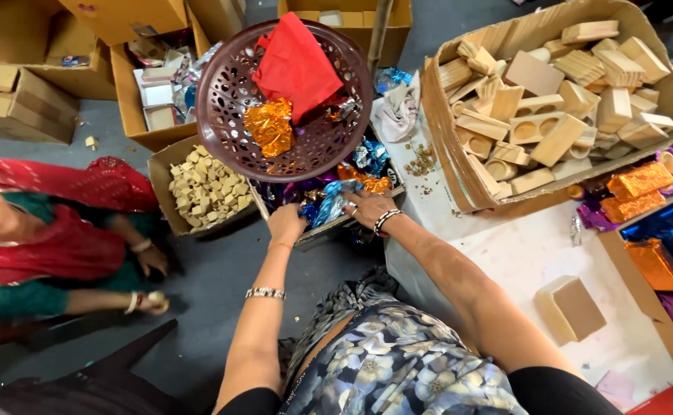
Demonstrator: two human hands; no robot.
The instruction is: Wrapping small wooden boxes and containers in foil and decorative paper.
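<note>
Both of your hands are down at the foil box [329,223], a shallow carton just in front of you, filled with crumpled wrappers [336,201] in blue, purple and orange. Your left hand [286,224] rests on its near edge with the fingers curled under; you cannot tell from here whether they pinch anything. Your right hand [367,206] lies flat on the wrappers, fingers spread, gripping nothing that shows. Resting tilted over the far side of that box is a round perforated basket [229,100], brown, holding a red cloth [296,65] and a wad of orange foil [269,127]. To your left of it sits a small carton [160,165] full of little pale wooden bits [206,188]. To your right, on the white sheet [521,253], a big carton [448,142] lies tipped toward you, piled with wooden blocks [559,92], some with round hollows. One loose block [571,309] lies alone on the sheet near your right arm. At the far right a tray [613,265] holds foil-wrapped packets [644,180] in orange, blue and purple. Another person [52,246] in red and green sits at your left, well apart from the foil box.
</note>
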